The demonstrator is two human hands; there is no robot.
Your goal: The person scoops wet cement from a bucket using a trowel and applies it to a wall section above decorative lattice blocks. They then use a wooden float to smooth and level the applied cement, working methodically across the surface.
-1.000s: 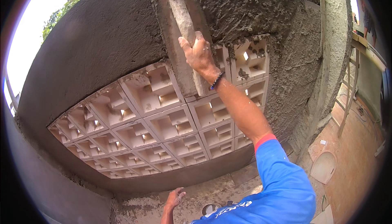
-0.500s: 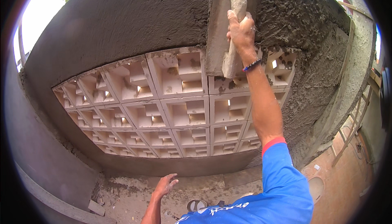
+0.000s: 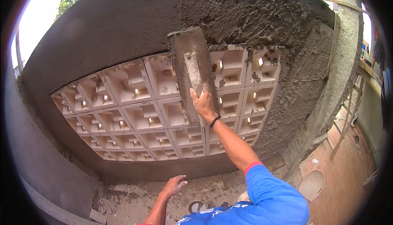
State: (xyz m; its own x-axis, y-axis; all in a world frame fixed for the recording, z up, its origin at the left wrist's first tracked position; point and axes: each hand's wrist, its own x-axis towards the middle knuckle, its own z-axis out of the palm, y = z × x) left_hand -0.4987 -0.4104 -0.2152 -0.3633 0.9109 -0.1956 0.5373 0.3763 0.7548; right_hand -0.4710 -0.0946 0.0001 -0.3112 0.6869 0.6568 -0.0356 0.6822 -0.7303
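Head view has your right hand (image 3: pixel 204 105) closed around the lower part of the handle (image 3: pixel 193 69) of a long float (image 3: pixel 190 44), so the palm and most of your grip are hidden. Your knuckles and wrist also cover part of the float's lower end, and whether its flat side touches the blocks all along its length cannot be told from here. Your left hand (image 3: pixel 175 185) is empty, fingers loosely apart, above the floor (image 3: pixel 135 200); its forearm is cut off by the lower edge. Your blue shirt (image 3: pixel 262 196) partly hides a round container (image 3: pixel 198 205), whose contents are hard to make out.

The float stands nearly upright, leaning a little left at the top, in front of the pale vent blocks (image 3: pixel 229 67), with its top end over the dark mortar (image 3: pixel 245 12) above them. It is a narrow, straight-sided board, grey-brown and coated with mortar; the handle is paler, rough and caked. Left of it the mortar looks smooth, while up and to the right it is ridged and lumpy. Dark splashes mark some blocks just to its right.
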